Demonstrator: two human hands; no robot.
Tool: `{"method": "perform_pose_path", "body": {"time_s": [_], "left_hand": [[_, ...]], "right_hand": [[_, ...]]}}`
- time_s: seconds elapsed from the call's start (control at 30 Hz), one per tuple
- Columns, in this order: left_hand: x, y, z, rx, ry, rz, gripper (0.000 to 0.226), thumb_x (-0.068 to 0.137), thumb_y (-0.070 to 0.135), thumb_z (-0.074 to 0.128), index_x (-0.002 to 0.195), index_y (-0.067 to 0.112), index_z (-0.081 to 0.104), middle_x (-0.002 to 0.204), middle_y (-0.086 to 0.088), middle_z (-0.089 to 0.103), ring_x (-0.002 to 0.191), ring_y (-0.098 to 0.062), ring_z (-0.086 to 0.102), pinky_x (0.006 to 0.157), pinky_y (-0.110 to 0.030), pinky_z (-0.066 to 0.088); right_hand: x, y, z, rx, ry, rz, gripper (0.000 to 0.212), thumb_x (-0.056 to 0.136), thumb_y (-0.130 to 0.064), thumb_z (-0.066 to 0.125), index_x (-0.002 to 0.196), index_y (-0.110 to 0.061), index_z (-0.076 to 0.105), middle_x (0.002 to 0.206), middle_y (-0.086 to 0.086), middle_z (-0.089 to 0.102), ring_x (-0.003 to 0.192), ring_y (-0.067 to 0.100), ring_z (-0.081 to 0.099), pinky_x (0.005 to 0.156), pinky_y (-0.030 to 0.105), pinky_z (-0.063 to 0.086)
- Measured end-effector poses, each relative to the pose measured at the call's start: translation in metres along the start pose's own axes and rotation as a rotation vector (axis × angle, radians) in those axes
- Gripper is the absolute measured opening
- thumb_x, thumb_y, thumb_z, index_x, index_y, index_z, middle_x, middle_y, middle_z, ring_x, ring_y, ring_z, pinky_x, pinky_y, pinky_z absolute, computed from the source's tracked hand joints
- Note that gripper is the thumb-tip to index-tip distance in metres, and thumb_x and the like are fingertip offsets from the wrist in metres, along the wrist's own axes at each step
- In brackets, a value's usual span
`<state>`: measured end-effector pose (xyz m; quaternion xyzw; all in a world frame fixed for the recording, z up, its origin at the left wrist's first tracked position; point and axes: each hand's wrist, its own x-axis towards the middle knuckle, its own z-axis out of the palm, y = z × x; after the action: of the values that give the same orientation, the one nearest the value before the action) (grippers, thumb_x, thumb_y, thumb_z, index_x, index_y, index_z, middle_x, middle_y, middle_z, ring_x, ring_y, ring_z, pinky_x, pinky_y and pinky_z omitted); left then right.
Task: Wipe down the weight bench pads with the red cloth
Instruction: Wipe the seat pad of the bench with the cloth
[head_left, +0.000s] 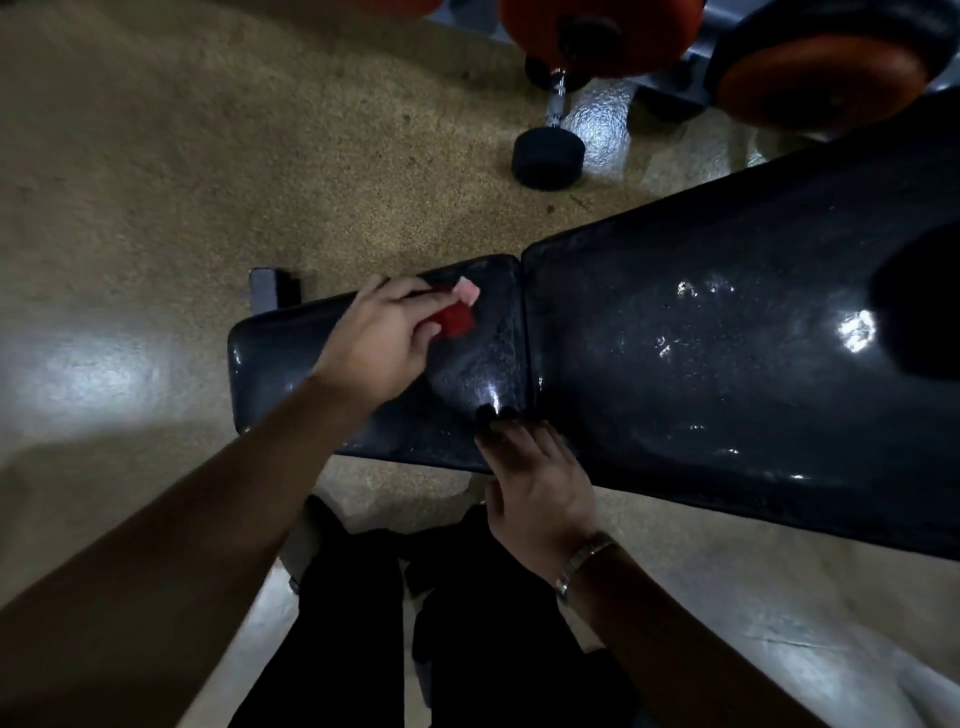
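Note:
The black weight bench lies across the view: a small seat pad (291, 358) on the left and a long back pad (727, 353) on the right, both glossy with light glare. My left hand (382, 338) grips the red cloth (457, 318) and holds it on the seat pad near its far edge; most of the cloth is hidden under my fingers. My right hand (535, 483) rests on the near edge of the bench, at the gap between the two pads, fingers lying fairly straight.
A black dumbbell (549, 150) lies on the speckled floor beyond the bench. Orange weight plates (815, 78) sit on a grey rack at the top right. A bench foot (267, 288) sticks out behind the seat pad. My dark-trousered legs (467, 623) stand close below.

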<state>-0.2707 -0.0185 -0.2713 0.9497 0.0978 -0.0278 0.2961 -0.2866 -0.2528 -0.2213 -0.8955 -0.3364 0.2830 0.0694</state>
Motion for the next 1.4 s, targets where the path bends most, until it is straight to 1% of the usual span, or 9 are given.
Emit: {"method": "perform_pose_path", "body": {"time_s": [0.13,0.27,0.4,0.53,0.6,0.7,0.93,1.23,1.4], "left_hand": [[0.003,0.041,0.019,-0.022,0.079,-0.156,0.044,0.093,0.007,0.060,0.136,0.018,0.066,0.126,-0.009,0.064,0.107,-0.037,0.051,0.095,-0.040,0.043],[-0.018,0.037,0.024,-0.038,0.028,0.062,0.042,0.092,0.003,0.065,0.133,0.014,0.069,0.126,-0.009,0.065,0.104,-0.036,0.052,0.092,-0.043,0.049],[-0.041,0.006,0.015,0.084,0.013,0.188,0.042,0.091,0.005,0.067,0.132,0.015,0.070,0.126,-0.010,0.066,0.103,-0.036,0.055,0.090,-0.047,0.053],[-0.039,0.016,0.020,0.135,0.108,0.008,0.043,0.092,0.008,0.067,0.135,0.014,0.066,0.127,-0.012,0.065,0.105,-0.037,0.054,0.089,-0.049,0.054],[-0.031,0.036,0.029,0.094,0.133,-0.125,0.046,0.094,0.008,0.063,0.139,0.015,0.063,0.130,-0.011,0.063,0.109,-0.036,0.052,0.090,-0.048,0.053],[-0.023,0.055,0.037,0.020,0.115,-0.176,0.047,0.095,0.008,0.060,0.141,0.018,0.060,0.133,-0.009,0.060,0.110,-0.036,0.049,0.091,-0.046,0.052],[-0.061,0.027,0.023,0.055,-0.032,0.102,0.048,0.096,0.012,0.054,0.142,0.023,0.061,0.132,-0.006,0.061,0.109,-0.032,0.049,0.094,-0.043,0.051],[-0.038,0.074,0.043,-0.085,0.112,-0.384,0.044,0.092,0.012,0.058,0.134,0.021,0.066,0.128,-0.010,0.062,0.100,-0.037,0.050,0.089,-0.046,0.047],[-0.069,0.052,0.031,0.007,0.006,0.085,0.045,0.091,0.018,0.054,0.135,0.024,0.065,0.123,-0.005,0.065,0.101,-0.033,0.052,0.085,-0.039,0.049]], "right_hand": [[-0.010,-0.004,-0.003,-0.179,-0.039,-0.013,0.053,0.076,-0.031,0.049,0.121,-0.010,0.068,0.127,0.008,0.063,0.121,0.036,0.055,0.116,0.056,0.033],[-0.024,-0.005,-0.019,-0.286,-0.012,-0.067,0.048,0.079,-0.032,0.057,0.117,-0.006,0.070,0.133,0.012,0.059,0.129,0.039,0.049,0.116,0.063,0.028],[-0.029,0.004,-0.039,-0.508,-0.187,-0.038,0.057,0.078,-0.042,0.060,0.119,-0.004,0.070,0.140,0.017,0.054,0.133,0.043,0.041,0.113,0.068,0.022],[-0.029,0.011,-0.056,-0.670,-0.425,-0.041,0.066,0.100,-0.041,0.030,0.151,0.000,0.032,0.163,0.023,0.012,0.149,0.047,-0.001,0.114,0.073,-0.011],[-0.030,0.013,-0.060,-0.721,-0.444,-0.096,0.065,0.102,-0.040,0.026,0.154,-0.001,0.027,0.164,0.022,0.005,0.149,0.047,-0.008,0.111,0.074,-0.016],[-0.027,0.012,-0.063,-0.729,-0.423,-0.142,0.059,0.103,-0.035,0.024,0.153,-0.003,0.032,0.162,0.023,0.010,0.149,0.047,-0.002,0.112,0.074,-0.010],[-0.014,0.007,-0.075,-0.771,-0.417,-0.178,0.043,0.102,-0.021,0.032,0.138,-0.008,0.052,0.147,0.019,0.030,0.139,0.046,0.018,0.114,0.070,0.011],[-0.001,0.009,-0.080,-0.848,-0.406,-0.269,0.039,0.100,-0.021,0.037,0.133,-0.012,0.057,0.138,0.015,0.039,0.129,0.043,0.028,0.113,0.067,0.019],[-0.006,0.018,-0.080,-0.807,-0.362,-0.296,0.036,0.099,-0.022,0.039,0.126,-0.015,0.064,0.136,0.012,0.044,0.129,0.040,0.029,0.114,0.066,0.018]]}}
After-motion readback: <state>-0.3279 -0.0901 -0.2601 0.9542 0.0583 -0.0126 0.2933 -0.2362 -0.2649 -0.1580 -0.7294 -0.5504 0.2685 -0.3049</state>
